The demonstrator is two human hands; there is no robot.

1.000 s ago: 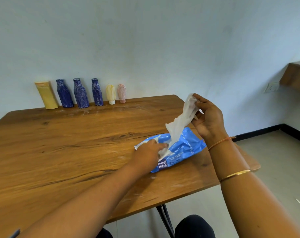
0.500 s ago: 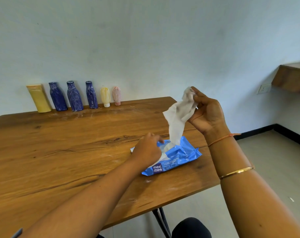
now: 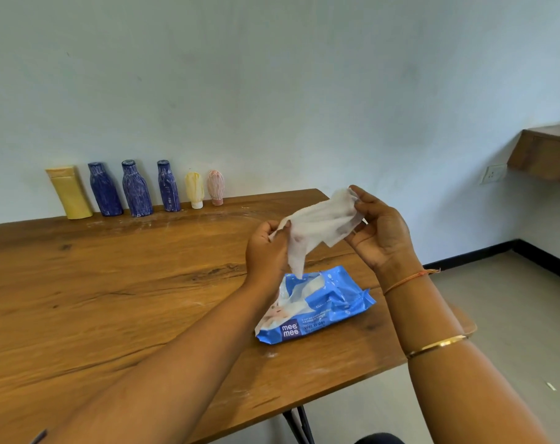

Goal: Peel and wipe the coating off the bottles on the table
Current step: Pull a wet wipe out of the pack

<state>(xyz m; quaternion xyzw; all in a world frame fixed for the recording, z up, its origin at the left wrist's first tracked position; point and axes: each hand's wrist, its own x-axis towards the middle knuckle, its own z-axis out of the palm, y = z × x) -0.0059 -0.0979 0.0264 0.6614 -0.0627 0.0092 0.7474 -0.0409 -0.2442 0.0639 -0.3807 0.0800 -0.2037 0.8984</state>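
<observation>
We hold a white wipe (image 3: pixel 317 229) above the wipes pack (image 3: pixel 317 307) | left hand (image 3: pixel 265 251) pinches one edge | right hand (image 3: pixel 381 232) pinches the other | six bottles (image 3: pixel 136 189) by wall

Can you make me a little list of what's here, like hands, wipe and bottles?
left hand: pinches one end of the wet wipe
right hand: pinches the other end
wet wipe: spread between both hands, above the pack
wipes pack: blue, lying on the wooden table
bottles: six in a row at the table's far edge, untouched
</observation>
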